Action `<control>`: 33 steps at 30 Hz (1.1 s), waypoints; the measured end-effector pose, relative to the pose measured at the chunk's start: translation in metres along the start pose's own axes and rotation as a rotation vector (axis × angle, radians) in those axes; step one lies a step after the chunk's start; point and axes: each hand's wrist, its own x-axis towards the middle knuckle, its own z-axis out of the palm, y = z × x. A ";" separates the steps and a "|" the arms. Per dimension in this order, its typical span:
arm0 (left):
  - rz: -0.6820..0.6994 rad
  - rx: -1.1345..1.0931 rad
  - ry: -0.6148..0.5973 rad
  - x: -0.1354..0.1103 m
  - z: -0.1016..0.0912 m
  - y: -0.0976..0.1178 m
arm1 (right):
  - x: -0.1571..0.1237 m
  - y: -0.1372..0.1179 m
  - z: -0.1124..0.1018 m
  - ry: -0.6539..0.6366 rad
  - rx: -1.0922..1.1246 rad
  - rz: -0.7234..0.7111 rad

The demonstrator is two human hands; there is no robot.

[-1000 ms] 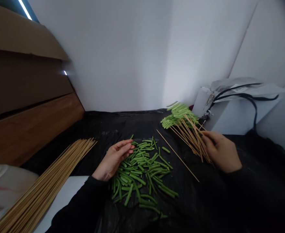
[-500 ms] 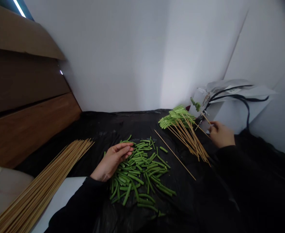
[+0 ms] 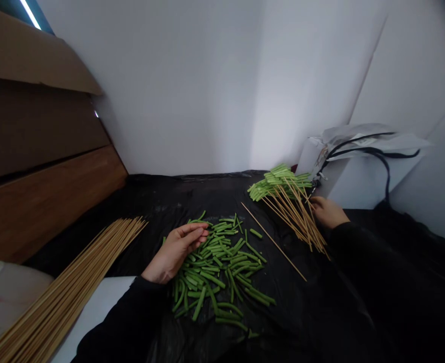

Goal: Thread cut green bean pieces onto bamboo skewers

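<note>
Cut green bean pieces (image 3: 222,267) lie in a loose heap on a black plastic sheet (image 3: 162,196). Over the heap's upper left edge is my left hand (image 3: 179,248), its thumb and fingers pinched together; what they hold, if anything, I cannot make out. At the right, skewered bean pieces (image 3: 279,181) are stacked, their bare bamboo skewers (image 3: 296,217) pointing toward me. My right hand (image 3: 328,212) is closed at the right side of this stack, around the stick end of a skewer that its fingers mostly hide. A lone bare skewer (image 3: 273,242) lies between heap and stack.
A thick bundle of bare bamboo skewers (image 3: 71,282) lies at the left, over a white surface (image 3: 97,302). Behind the stack stands a white bag (image 3: 362,176) with black handles. A pale wall (image 3: 192,101) rises at the back, cardboard (image 3: 37,111) at the left.
My right hand has come down and left, bringing the loaded skewer from in front of the bag onto the stack. My left hand has stayed in place.
</note>
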 end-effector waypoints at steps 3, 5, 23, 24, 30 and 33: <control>0.009 0.011 0.001 0.000 0.000 0.000 | -0.009 -0.001 -0.007 -0.062 -0.022 -0.025; 0.013 0.014 0.004 0.000 0.000 0.000 | -0.016 -0.004 -0.017 -0.050 -0.049 -0.040; 0.192 0.135 0.099 0.002 -0.003 -0.002 | -0.092 -0.161 0.013 0.015 0.149 -0.613; 0.205 0.133 0.110 0.002 -0.003 -0.001 | -0.095 -0.160 0.017 0.003 0.141 -0.614; 0.274 0.147 0.178 0.001 -0.007 0.003 | -0.099 -0.159 0.024 -0.057 0.160 -0.621; 0.313 0.172 0.220 0.003 -0.011 0.004 | -0.096 -0.155 0.025 -0.041 0.142 -0.623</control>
